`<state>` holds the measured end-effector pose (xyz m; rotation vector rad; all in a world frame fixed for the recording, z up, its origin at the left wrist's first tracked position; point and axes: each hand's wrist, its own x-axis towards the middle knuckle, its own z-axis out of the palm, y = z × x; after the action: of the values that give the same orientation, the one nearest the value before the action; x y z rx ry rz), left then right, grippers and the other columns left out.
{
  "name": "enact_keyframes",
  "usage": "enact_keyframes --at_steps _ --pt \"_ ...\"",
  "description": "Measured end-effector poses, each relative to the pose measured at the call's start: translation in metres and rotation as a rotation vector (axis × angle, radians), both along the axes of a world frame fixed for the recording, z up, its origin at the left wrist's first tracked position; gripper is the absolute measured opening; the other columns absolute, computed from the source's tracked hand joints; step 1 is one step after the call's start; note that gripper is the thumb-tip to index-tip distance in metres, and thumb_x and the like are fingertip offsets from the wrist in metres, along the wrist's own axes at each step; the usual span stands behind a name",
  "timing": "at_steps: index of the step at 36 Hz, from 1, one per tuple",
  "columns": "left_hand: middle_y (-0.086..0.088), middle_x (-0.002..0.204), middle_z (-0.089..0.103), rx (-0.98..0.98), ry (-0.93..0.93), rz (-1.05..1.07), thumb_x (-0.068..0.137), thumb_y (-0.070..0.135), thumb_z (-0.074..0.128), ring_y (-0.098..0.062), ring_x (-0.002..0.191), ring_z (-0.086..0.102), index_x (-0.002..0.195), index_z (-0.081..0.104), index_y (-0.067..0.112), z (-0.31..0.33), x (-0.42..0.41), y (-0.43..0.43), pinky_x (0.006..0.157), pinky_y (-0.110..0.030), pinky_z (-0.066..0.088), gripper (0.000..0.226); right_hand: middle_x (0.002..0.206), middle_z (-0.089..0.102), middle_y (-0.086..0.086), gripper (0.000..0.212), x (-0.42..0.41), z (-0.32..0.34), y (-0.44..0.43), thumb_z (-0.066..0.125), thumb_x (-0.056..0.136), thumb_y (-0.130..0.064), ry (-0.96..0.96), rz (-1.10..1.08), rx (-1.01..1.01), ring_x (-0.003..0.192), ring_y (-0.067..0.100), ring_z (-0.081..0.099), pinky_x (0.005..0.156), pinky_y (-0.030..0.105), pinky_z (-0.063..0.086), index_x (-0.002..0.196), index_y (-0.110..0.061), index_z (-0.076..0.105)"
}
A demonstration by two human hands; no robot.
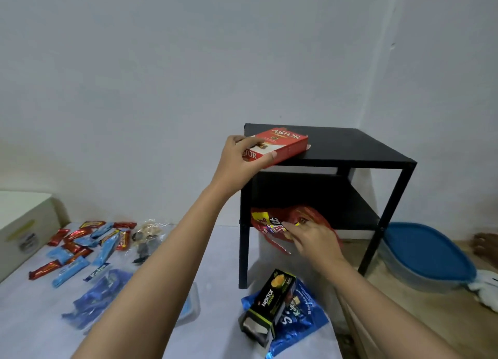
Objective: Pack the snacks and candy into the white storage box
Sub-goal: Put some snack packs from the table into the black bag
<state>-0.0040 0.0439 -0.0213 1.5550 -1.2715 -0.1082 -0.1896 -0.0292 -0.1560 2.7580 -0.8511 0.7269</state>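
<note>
My left hand (242, 156) grips the near end of a red Astor box (285, 143) that lies on the top of a black side table (350, 148). My right hand (312, 238) reaches under the table's lower shelf and pinches a red snack bag (272, 224) there. A black Nextar box (269, 302) lies on a blue snack bag (299, 321) on the floor in front of the table. Several red and blue candy bars (80, 248) are scattered at the left. The white storage box (24, 224) stands at the far left edge.
A clear bag of sweets (148, 237) lies beside the bars. A larger blue bag (97, 302) and a clear tub (191, 304) sit under my left forearm. A grey container with a blue lid (425, 256) stands right of the table, a white soft thing (487, 288) beside it.
</note>
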Motion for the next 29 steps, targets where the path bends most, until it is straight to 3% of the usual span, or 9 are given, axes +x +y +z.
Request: enact_keyframes --at_steps 4,8,16,19,22,25,27,29 --pt "0.0 0.12 0.042 -0.064 0.052 0.054 0.081 0.036 0.068 -0.007 0.105 0.046 0.115 0.061 0.025 -0.005 0.017 0.033 0.069 0.006 0.038 0.035 0.058 0.065 -0.006 0.042 -0.003 -0.003 0.026 0.081 0.06 -0.012 -0.122 0.145 -0.063 0.053 0.015 0.061 0.041 0.023 0.048 0.1 -0.023 0.073" --pt "-0.004 0.121 0.043 -0.103 0.101 0.145 0.082 0.034 0.067 -0.012 0.105 0.048 0.11 0.06 0.029 -0.015 0.042 0.074 0.066 0.005 0.04 0.029 0.064 0.068 -0.007 0.036 0.006 -0.001 0.055 0.069 0.066 -0.014 -0.21 0.261 -0.152 0.057 0.015 0.063 0.045 0.024 0.049 0.101 -0.02 0.073" --pt "-0.005 0.118 0.043 -0.125 0.138 0.421 0.081 0.034 0.068 -0.011 0.099 0.052 0.112 0.063 0.023 -0.053 0.095 0.177 0.069 0.004 0.039 0.033 0.056 0.064 -0.007 0.033 0.073 0.017 0.136 0.067 0.065 -0.015 -0.321 0.406 0.012 0.05 0.016 0.06 0.035 0.021 0.042 0.094 -0.028 0.074" --pt "-0.005 0.117 0.041 -0.097 0.145 0.541 0.082 0.031 0.069 -0.006 0.094 0.051 0.114 0.062 0.019 -0.069 0.115 0.23 0.07 0.002 0.041 0.034 0.064 0.07 -0.003 0.03 0.112 0.012 0.165 0.07 0.072 -0.017 -0.273 0.433 0.203 0.057 0.022 0.065 0.043 0.025 0.046 0.098 -0.031 0.072" --pt "-0.003 0.114 0.041 -0.066 0.182 0.679 0.08 0.032 0.071 -0.013 0.101 0.05 0.111 0.063 0.024 -0.087 0.139 0.289 0.088 -0.014 0.044 0.034 0.077 0.073 0.002 0.03 0.15 0.006 0.196 0.067 0.081 -0.018 -0.163 0.468 0.381 0.067 0.028 0.066 0.053 0.031 0.047 0.106 -0.034 0.07" --pt "-0.005 0.114 0.044 -0.028 0.21 0.818 0.078 0.031 0.072 -0.012 0.101 0.048 0.112 0.064 0.021 -0.108 0.161 0.353 0.077 0.004 0.033 0.036 0.09 0.074 0.0 0.028 0.19 0.001 0.227 0.06 0.087 -0.022 -0.058 0.541 0.437 0.079 0.026 0.066 0.058 0.028 0.041 0.112 -0.033 0.067" --pt "-0.005 0.113 0.044 -0.015 0.248 0.909 0.076 0.035 0.075 -0.012 0.101 0.048 0.111 0.064 0.021 -0.121 0.171 0.399 0.075 0.004 0.032 0.04 0.093 0.074 0.0 0.028 0.221 -0.004 0.25 0.059 0.088 -0.024 -0.024 0.587 0.462 0.081 0.024 0.067 0.058 0.028 0.041 0.113 -0.033 0.067" --pt "-0.004 0.113 0.043 -0.002 0.293 0.987 0.069 0.044 0.073 -0.013 0.102 0.048 0.111 0.064 0.023 -0.135 0.178 0.444 0.083 -0.005 0.033 0.048 0.098 0.074 0.002 0.028 0.253 -0.01 0.277 0.057 0.09 -0.027 0.016 0.61 0.485 0.082 0.023 0.067 0.057 0.025 0.038 0.115 -0.033 0.066"
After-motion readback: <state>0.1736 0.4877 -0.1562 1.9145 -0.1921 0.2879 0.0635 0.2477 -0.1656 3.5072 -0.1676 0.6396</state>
